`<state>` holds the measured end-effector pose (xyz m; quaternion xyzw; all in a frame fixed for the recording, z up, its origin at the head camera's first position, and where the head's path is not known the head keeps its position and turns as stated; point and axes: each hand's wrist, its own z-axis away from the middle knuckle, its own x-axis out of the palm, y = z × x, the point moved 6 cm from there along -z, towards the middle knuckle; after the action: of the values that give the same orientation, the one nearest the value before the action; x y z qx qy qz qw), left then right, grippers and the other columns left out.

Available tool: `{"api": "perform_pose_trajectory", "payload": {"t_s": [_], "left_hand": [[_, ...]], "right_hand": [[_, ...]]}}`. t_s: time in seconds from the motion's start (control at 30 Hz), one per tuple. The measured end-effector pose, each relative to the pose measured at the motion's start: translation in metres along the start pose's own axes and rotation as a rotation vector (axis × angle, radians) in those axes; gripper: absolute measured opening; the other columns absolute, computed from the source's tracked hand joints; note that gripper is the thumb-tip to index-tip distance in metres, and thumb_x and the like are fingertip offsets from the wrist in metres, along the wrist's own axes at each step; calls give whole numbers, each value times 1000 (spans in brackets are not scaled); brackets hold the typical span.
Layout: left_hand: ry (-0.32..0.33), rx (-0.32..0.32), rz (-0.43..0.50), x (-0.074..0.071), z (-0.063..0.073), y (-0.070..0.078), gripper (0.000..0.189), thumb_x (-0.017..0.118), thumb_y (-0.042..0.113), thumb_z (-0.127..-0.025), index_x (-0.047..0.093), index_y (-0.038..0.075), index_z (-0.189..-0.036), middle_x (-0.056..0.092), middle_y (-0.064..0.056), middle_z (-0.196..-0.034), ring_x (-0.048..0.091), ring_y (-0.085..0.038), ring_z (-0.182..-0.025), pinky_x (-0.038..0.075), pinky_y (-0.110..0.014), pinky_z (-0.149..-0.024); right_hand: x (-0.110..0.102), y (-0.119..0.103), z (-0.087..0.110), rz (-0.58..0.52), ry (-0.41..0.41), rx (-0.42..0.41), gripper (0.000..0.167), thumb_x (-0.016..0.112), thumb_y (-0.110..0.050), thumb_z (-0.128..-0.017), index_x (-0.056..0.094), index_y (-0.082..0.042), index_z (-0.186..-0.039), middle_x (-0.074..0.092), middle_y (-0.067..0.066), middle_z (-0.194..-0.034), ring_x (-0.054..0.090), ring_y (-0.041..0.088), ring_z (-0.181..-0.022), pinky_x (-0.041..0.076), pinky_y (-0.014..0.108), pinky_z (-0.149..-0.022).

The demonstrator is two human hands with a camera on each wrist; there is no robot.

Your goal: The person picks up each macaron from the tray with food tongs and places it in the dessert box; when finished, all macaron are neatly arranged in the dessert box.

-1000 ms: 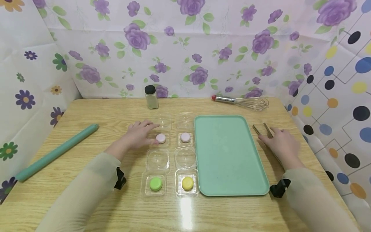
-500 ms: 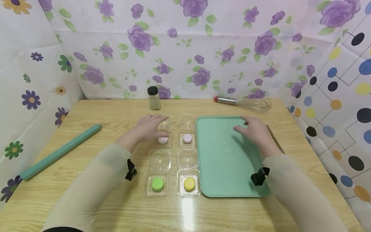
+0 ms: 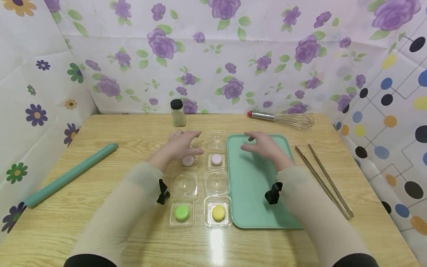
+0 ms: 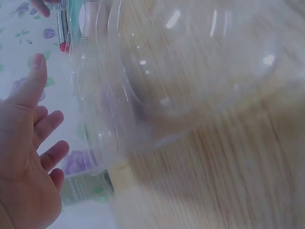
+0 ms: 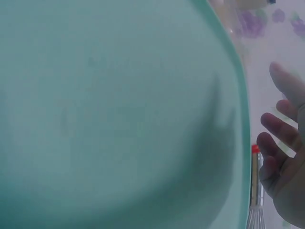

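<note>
Drawn inward, the left hand (image 3: 180, 145) and right hand (image 3: 265, 147) hang empty, loosely spread, above the rear-left clear plastic clamshell (image 3: 195, 165) and rectangular green tray (image 3: 247, 193) respectively; likely flimsy, the clamshell suits rim pinching.

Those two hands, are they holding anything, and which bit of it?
Nothing is held: the left hand is near the clear boxes, the right hand above the green tray, both empty.

A teal rolling pin (image 3: 71, 175) lies slantwise at the left of the wood-grained surface (image 3: 136, 137). Near the back edge stands a clear jar (image 3: 178, 117) with a black lid; well to its right lies a balloon whisk (image 3: 275, 118) (its red tip points left). Behind hangs a purple-rose sheet (image 3: 207, 66).
</note>
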<state>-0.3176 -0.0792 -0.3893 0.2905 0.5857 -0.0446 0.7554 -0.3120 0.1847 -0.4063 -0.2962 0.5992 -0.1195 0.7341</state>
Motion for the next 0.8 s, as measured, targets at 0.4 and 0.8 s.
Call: {"api": "perform_pose_trajectory", "payload": {"t_s": [0.4, 0.8], "left_hand": [[-14, -59, -86, 3, -14, 8, 67, 58, 48, -89, 37, 17, -144, 36, -8, -146, 29, -37, -128, 20, -53, -100], [-42, -91, -41, 7, -20, 8, 67, 61, 47, -87, 40, 16, -143, 41, -5, -143, 31, -33, -126, 20, -49, -99]], "right_hand": [[21, -22, -26, -41, -73, 33, 64, 60, -37, -90, 38, -10, -143, 56, 16, -123, 50, 33, -114, 38, 49, -96], [34, -28, -35, -109, -85, 90, 62, 60, -37, -91, 39, -13, -143, 56, 14, -122, 52, 31, -110, 41, 47, -92]]}}
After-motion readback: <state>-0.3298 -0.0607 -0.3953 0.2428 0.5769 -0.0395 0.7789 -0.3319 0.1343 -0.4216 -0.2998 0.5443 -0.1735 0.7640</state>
